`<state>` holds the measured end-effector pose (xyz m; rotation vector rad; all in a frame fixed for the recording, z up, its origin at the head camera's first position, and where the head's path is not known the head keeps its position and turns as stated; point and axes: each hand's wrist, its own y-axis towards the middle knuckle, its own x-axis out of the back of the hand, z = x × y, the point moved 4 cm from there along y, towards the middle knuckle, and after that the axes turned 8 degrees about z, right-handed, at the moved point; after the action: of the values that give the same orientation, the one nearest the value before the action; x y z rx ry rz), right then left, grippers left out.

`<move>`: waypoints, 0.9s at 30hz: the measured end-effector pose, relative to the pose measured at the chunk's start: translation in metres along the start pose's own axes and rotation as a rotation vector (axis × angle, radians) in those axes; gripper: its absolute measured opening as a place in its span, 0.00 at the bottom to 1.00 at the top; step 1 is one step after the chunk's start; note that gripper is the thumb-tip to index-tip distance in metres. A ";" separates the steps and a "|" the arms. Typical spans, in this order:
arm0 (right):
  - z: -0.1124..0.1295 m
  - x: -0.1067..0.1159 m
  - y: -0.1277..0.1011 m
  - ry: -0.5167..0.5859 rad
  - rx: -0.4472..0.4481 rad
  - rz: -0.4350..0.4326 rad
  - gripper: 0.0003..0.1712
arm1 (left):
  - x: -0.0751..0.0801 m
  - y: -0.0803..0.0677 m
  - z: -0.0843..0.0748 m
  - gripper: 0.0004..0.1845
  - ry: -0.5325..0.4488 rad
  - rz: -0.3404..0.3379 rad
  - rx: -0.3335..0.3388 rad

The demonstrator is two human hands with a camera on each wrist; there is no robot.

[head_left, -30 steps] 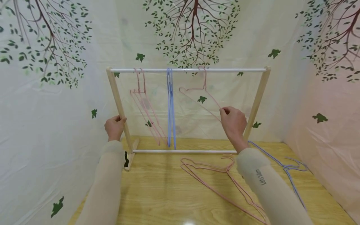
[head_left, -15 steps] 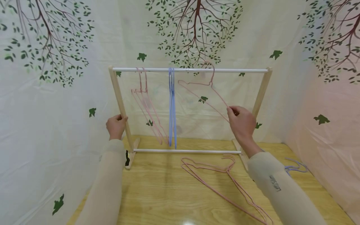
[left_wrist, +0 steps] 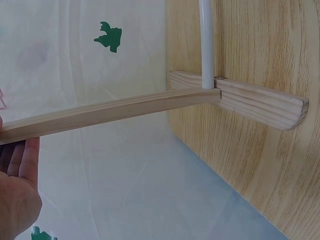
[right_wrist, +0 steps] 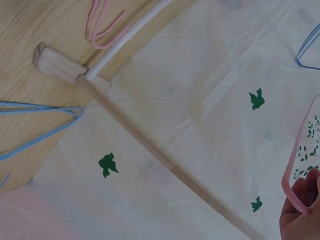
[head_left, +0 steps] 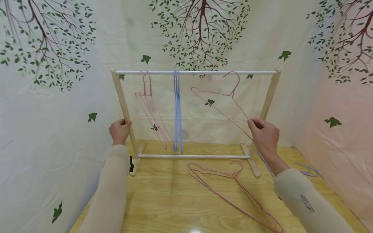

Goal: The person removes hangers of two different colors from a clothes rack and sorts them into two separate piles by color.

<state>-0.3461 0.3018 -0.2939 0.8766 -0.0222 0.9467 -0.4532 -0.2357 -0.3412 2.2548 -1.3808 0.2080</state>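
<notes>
My left hand (head_left: 119, 132) grips the left post (head_left: 120, 95) of a wooden clothes rack. The left wrist view shows its fingers (left_wrist: 29, 162) against that post. On the other side, my right hand (head_left: 265, 136) pinches a pink clothes hanger (head_left: 232, 94) near its right end, holding it tilted in front of the rack. The hanger's hook overlaps the white top rod (head_left: 201, 72) in the head view. Two pink hangers (head_left: 150, 89) hang on the rod at the left, and several blue hangers (head_left: 177, 113) hang close together near the middle.
More pink hangers (head_left: 235, 175) lie stacked on the wooden table (head_left: 163, 200) before the rack. Blue hangers (right_wrist: 40, 107) lie on the table to the right, partly behind my right arm in the head view. The rack's right foot (head_left: 253, 163) stands near them.
My right hand has moved right and slightly down with the pink hanger. Its hook has risen off the rod and come down to its right. The left hand stays on the post.
</notes>
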 end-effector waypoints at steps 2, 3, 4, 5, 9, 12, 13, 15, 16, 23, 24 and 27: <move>-0.005 0.004 -0.004 -0.008 -0.012 0.019 0.14 | 0.002 0.000 0.000 0.16 -0.003 0.001 0.005; -0.007 0.006 -0.007 -0.012 -0.018 0.026 0.15 | 0.002 0.000 0.000 0.16 -0.004 0.000 0.006; -0.010 0.009 -0.010 -0.022 -0.022 0.033 0.15 | 0.003 0.000 0.000 0.16 -0.004 0.000 0.005; -0.012 0.011 -0.014 -0.026 -0.024 0.043 0.15 | 0.004 0.000 -0.001 0.16 -0.009 0.001 0.007; -0.024 0.017 -0.031 -0.047 -0.024 0.094 0.14 | 0.005 -0.001 -0.001 0.16 -0.012 0.000 0.005; -0.035 0.019 -0.045 -0.057 -0.023 0.146 0.14 | 0.005 -0.001 0.000 0.16 -0.008 -0.001 -0.004; -0.041 0.020 -0.050 -0.058 -0.023 0.165 0.14 | 0.004 -0.001 0.000 0.16 -0.006 -0.002 -0.008; -0.051 0.019 -0.059 -0.066 -0.022 0.207 0.15 | 0.003 -0.001 0.001 0.16 -0.003 -0.008 -0.018; -0.057 0.019 -0.064 -0.065 -0.021 0.219 0.15 | 0.002 0.000 0.002 0.16 -0.003 -0.010 -0.016; -0.084 0.016 -0.098 -0.074 -0.010 0.291 0.13 | 0.000 0.000 0.002 0.16 -0.028 -0.003 0.001; -0.087 0.014 -0.102 -0.075 -0.016 0.305 0.13 | -0.001 0.001 0.002 0.16 -0.030 -0.004 0.003; -0.096 0.009 -0.113 -0.082 -0.048 0.362 0.14 | -0.001 0.002 0.003 0.16 -0.030 -0.013 0.005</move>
<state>-0.2925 0.3404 -0.4274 0.8823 -0.2803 1.2408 -0.4556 -0.2364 -0.3434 2.2796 -1.3821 0.1739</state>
